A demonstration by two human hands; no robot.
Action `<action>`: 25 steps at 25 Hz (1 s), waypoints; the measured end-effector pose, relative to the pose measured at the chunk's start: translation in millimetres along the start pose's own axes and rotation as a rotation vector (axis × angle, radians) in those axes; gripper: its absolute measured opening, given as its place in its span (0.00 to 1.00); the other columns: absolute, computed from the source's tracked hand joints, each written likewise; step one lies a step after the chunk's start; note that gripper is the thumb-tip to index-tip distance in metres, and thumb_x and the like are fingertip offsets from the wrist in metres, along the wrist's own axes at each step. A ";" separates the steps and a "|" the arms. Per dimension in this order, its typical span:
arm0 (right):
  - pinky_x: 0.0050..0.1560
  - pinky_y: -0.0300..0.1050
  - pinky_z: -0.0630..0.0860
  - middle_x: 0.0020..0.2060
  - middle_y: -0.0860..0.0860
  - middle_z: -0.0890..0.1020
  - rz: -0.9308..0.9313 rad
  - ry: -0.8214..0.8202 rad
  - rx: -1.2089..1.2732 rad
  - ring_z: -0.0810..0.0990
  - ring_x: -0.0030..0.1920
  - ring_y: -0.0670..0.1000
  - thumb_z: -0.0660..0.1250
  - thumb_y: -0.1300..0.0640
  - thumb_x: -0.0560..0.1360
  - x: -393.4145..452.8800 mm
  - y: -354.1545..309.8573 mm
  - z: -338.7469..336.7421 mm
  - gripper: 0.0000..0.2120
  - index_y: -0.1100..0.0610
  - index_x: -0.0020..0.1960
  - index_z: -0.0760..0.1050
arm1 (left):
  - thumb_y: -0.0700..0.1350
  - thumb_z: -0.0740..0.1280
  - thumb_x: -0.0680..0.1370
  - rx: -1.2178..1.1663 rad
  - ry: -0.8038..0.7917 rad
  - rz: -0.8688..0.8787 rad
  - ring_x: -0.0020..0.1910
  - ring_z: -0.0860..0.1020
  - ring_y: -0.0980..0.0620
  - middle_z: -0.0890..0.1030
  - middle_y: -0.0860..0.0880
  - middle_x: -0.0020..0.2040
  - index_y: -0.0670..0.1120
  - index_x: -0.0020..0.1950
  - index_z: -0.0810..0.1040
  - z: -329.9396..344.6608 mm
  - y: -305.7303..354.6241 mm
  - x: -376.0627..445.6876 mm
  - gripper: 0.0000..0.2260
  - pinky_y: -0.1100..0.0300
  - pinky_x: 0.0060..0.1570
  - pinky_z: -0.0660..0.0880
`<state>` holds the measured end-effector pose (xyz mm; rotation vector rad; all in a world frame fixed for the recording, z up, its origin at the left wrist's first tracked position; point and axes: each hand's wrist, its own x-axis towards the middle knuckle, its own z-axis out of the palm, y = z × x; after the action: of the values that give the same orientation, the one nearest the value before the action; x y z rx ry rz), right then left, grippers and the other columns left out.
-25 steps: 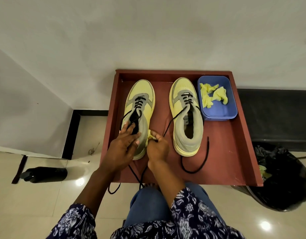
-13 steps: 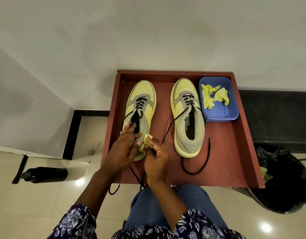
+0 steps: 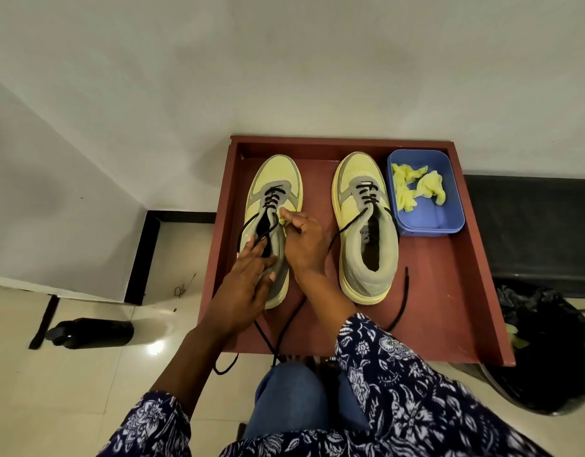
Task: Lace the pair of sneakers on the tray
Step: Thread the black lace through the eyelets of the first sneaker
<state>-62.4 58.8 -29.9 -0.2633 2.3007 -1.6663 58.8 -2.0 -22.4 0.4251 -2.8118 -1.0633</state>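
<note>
Lacing partway — both sneakers on the tray (image 3: 456,291), lower eyelets done, upper ones open.
Left hand (image 3: 243,288) lies flat on left sneaker (image 3: 274,179); right hand (image 3: 304,242) pinches a yellow wad beside its lace (image 3: 271,201); right sneaker (image 3: 367,232) ends trail loose.

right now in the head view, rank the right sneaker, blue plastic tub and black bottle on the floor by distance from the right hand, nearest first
1. Yellow-and-grey right sneaker, on the tray just right of the right hand.
2. Blue plastic tub, tray's far right corner.
3. Black bottle, lying on the floor, far left.
</note>
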 end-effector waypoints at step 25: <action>0.63 0.43 0.72 0.58 0.54 0.80 0.412 0.026 0.218 0.77 0.57 0.50 0.59 0.67 0.76 22.5 23.0 2.2 0.15 0.62 0.61 0.76 | 0.55 0.56 0.75 -0.013 0.012 0.051 0.73 0.47 0.59 0.65 0.53 0.67 0.42 0.67 0.70 3.4 -5.7 -0.4 0.26 0.67 0.67 0.49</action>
<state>-82.4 57.1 -55.2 0.2627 1.9918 -1.6823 59.8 -3.7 -28.7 0.3548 -2.7880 -1.0650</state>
